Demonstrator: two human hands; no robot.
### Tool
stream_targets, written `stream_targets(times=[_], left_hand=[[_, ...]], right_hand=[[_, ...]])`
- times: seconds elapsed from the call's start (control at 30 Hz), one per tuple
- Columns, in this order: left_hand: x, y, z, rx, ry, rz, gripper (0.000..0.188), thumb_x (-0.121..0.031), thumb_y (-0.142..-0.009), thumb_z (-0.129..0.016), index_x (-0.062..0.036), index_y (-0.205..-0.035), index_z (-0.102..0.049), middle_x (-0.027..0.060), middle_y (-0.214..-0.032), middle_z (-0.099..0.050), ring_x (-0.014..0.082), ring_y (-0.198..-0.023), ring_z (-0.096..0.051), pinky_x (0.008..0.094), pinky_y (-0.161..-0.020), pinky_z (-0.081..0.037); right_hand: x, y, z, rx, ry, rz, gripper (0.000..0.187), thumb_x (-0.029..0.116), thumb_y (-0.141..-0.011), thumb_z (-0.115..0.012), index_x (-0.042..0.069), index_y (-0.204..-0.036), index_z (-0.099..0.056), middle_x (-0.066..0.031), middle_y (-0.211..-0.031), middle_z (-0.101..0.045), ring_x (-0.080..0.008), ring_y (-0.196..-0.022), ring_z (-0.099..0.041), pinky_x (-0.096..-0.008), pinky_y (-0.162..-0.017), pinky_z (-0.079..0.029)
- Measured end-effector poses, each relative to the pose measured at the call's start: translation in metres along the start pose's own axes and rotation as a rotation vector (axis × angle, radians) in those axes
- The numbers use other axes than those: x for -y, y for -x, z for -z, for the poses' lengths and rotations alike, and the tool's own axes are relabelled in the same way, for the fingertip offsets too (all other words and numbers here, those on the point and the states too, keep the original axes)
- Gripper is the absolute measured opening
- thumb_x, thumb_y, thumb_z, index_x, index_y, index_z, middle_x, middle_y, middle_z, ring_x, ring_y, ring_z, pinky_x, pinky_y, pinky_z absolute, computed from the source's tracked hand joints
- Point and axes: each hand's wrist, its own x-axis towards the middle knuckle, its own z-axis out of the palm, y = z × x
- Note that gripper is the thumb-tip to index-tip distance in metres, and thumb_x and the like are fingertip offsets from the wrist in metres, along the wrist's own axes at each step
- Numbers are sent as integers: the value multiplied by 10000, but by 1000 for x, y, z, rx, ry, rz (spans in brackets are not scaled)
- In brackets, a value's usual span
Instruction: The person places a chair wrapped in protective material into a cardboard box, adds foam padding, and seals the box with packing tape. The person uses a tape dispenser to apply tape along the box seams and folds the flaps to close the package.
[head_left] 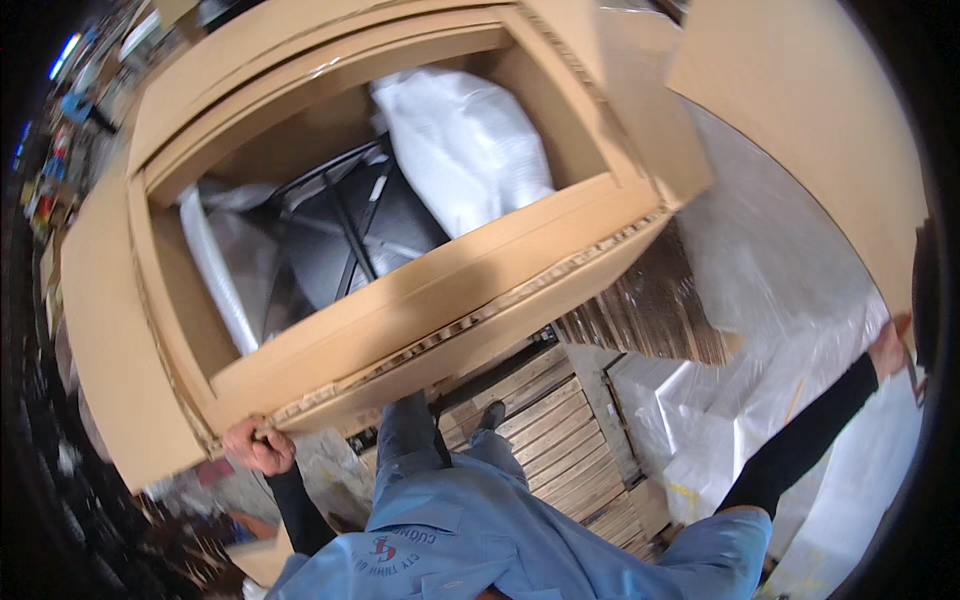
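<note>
A large open cardboard box fills the upper left and middle, its flaps folded outward. Inside lies a black frame with crossed bars, next to a bundle in white foam wrap; more pale wrapping lines the left side. My left hand is closed at the box's near left corner, fingers curled against the cardboard. Out at the far right, my right hand grips the lower end of a broad brown cardboard sheet. Its fingertips are partly hidden.
Plastic-wrapped white packages are stacked at the right. Flat corrugated cardboard lies beside the box. Below is a slatted wooden pallet, with my foot by it. Cluttered goods and a person in blue appear at the far left.
</note>
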Motion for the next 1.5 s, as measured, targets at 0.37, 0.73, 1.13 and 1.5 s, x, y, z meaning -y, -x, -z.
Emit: stream_targets(times=[0.37, 0.73, 1.13, 1.5], left_hand=[[4, -9, 15, 146, 30, 271, 316, -361, -1016, -521, -53, -964, -570, 99, -839, -619, 303, -725, -552, 427, -721, -417], [-13, -15, 40, 266, 121, 211, 202, -233, -964, -579, -158, -1021, -399, 5, -917, -624, 195, -765, -578, 371, -717, -417], [-11, -18, 40, 255, 225, 260, 347, -231, -888, -719, -158, -967, -390, -1, -963, -691, 189, -815, -613, 346, -687, -463], [0, -113, 60, -118, 1022, 1145, 692, -253, -918, -678, 84, -1449, -390, 166, -1443, -482, 237, -1313, -467, 391, -1116, -349]], right_hand=[[85, 13, 58, -388, -930, 93, 433, 291, -946, -694, 6, -1269, -649, -171, -1340, -637, -270, -1190, -594, -373, -1024, -448], [194, -46, 195, -187, -812, 140, 420, 305, -907, -747, 26, -1215, -691, -105, -1220, -692, -241, -1132, -612, -354, -1000, -474], [279, -78, 241, -55, -1482, -1, 483, 73, -851, -735, -59, -1295, -594, -125, -1267, -636, -258, -1151, -591, -364, -1018, -467], [372, 174, 488, 830, -2701, -364, 549, 76, -946, -676, 22, -1443, -449, -110, -1469, -500, -239, -1314, -501, -395, -1121, -435]])
